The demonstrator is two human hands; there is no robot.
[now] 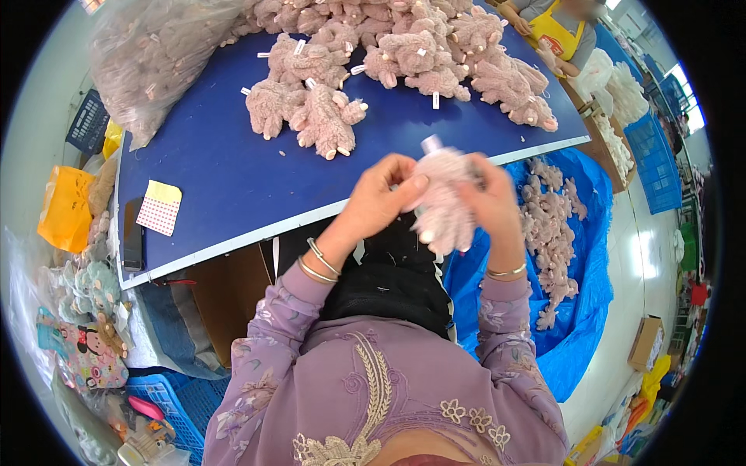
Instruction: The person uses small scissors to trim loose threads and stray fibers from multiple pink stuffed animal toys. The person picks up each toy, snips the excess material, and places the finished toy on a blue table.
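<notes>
Between my two hands, just off the table's front edge, is a small pink plush toy (444,194) with a white tag on top. My left hand (385,193) pinches its left side between thumb and fingers. My right hand (491,194) grips the other side and is blurred by motion. Several more plush toys of the same kind, many with white tags, lie in a heap (412,50) at the far side of the blue table (233,186). A nearer cluster of plush toys (326,120) sits beyond my left hand.
A clear bag of plush toys (155,62) stands at the far left, with a sticker sheet (160,208) and a phone (133,237) nearer. A blue sack (587,311) holding plush toys is open at my right. A person in a yellow apron (556,35) works at the far right.
</notes>
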